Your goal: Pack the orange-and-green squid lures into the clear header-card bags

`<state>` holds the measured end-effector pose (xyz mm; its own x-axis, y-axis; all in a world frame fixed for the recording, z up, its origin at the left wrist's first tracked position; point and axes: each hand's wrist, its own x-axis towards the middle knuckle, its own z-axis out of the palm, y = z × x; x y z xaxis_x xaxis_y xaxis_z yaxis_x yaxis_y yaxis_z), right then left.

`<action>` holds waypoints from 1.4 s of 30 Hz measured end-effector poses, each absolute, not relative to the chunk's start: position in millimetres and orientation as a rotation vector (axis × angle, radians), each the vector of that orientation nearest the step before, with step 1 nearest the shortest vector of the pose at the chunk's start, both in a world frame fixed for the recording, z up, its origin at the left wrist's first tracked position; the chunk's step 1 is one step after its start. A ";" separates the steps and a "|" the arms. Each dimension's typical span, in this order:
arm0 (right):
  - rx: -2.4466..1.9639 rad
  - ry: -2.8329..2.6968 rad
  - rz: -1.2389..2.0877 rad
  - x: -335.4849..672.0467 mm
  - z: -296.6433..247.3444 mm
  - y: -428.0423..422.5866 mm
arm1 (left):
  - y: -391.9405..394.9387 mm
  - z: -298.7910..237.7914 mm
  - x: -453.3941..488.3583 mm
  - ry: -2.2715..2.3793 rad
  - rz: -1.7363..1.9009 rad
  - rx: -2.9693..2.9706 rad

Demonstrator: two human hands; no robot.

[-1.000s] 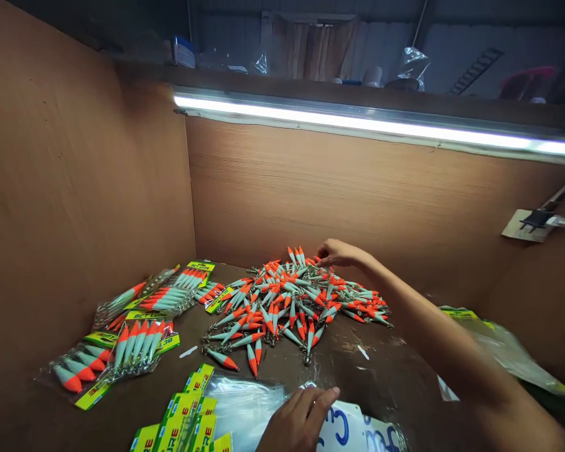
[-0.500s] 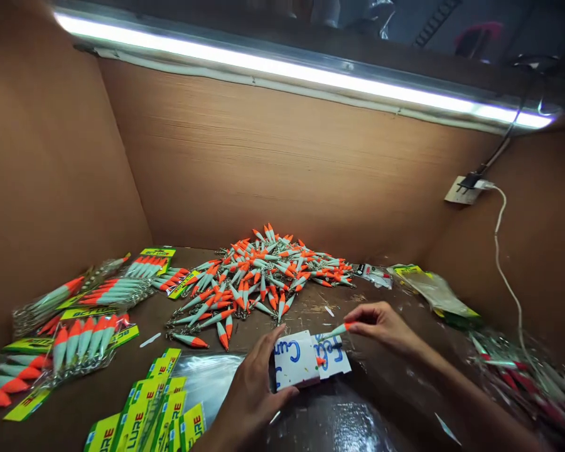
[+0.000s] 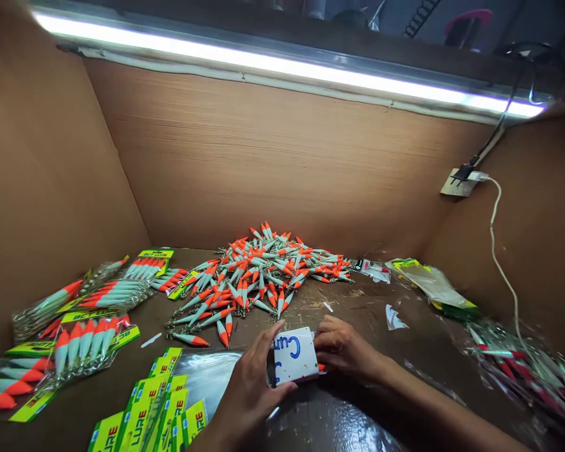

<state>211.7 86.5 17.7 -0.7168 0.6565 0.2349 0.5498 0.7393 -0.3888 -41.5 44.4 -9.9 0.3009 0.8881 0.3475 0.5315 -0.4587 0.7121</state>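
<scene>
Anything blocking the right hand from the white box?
Nothing visible blocks the right hand: it is at the right edge of the white box, and the left hand is at the opposite side.

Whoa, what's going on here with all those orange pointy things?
A person is working with both hands at a brown table. The left hand holds a small white box-like holder with blue writing. The right hand is at its other end, where an orange tip peeks out. The pointy things are fishing lures, in a big loose pile behind the hands. Filled lure packs lie on the left, and yellow-green header cards in front.
</scene>
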 end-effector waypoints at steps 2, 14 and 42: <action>-0.832 -2.680 0.585 216.2 32.1 95.8 | 44.9 -10.6 -42.9 1.249 1.003 2.113; -0.946 -2.757 -0.529 184.6 105.1 265.9 | 49.3 -23.9 -48.4 1.259 0.953 2.112; -1.121 -2.604 0.175 240.2 38.4 93.2 | 46.9 -14.7 -39.5 1.334 1.045 2.037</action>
